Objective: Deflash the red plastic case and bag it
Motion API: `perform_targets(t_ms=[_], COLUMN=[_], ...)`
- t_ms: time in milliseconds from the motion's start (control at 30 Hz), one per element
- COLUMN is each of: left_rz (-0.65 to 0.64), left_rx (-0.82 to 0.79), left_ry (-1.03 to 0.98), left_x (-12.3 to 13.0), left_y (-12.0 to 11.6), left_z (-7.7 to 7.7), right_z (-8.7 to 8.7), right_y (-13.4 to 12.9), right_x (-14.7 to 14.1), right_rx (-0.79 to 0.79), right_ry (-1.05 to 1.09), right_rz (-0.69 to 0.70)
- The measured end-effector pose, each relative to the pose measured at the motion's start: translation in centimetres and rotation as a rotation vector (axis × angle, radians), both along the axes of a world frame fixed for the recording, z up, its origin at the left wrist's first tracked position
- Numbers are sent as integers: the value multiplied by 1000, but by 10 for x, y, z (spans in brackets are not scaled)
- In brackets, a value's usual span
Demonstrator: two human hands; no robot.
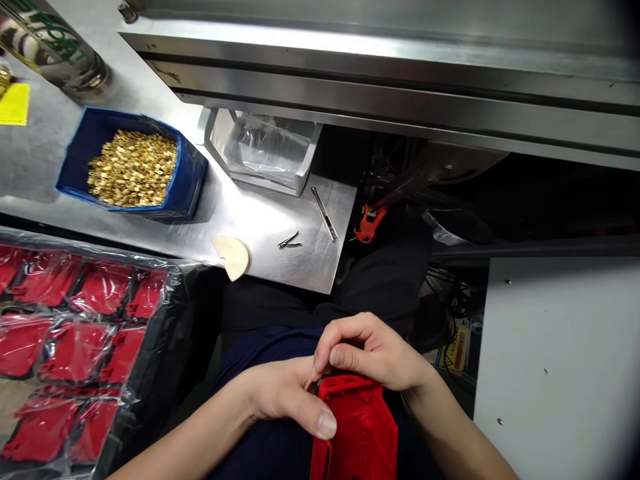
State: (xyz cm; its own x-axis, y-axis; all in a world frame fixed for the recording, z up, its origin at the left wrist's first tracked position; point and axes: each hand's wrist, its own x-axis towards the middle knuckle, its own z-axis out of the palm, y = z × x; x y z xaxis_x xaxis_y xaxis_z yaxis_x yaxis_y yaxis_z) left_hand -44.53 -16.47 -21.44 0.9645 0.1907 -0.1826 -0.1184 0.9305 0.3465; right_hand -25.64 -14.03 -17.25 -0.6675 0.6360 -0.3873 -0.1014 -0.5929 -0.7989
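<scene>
Both hands grasp a red plastic housing (357,430) low over the lap: the left hand (285,397) pinches its upper left edge with the thumb, the right hand (373,353) curls over its top. On the table (280,227) beyond sits a blue bin of brass parts (133,167).
</scene>
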Motion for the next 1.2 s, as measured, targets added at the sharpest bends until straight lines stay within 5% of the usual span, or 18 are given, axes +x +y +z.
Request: perform_targets(t_ms=[100, 200, 433, 567, 700, 833, 967, 1100, 1200], left_rz=[6, 31, 129, 174, 249, 216, 204, 228, 234], left_rx=[-45, -63, -156, -177, -153, -146, -85, -31, -16], left_ry=[-33, -55, -181, -169, -101, -45, 26, 105, 118], left_x=[-2, -7, -15, -17, -19, -19, -18, -13, -7], left_y=[-1, -4, -17, -24, -27, -24, -18, -12, -8], left_z=[-1, 1, 0, -2, -2, -1, 3, 8, 12], right_z=[-11, -29, -84, -103, -105, -86, -26, 34, 46], right_y=[-2, 10, 92, 112, 97, 71, 32, -12, -32], right_x=[-1, -7, -57, -67, -50, -21, 8, 19, 13], right_rx=[24, 207, 914, 955, 915, 807, 513, 472, 542], right_ry=[-118, -359, -958, -1040, -1036, -1032, -823, -726, -750], right_rz=[-183, -314, -36, 47, 54, 19, -172, -49, 13])
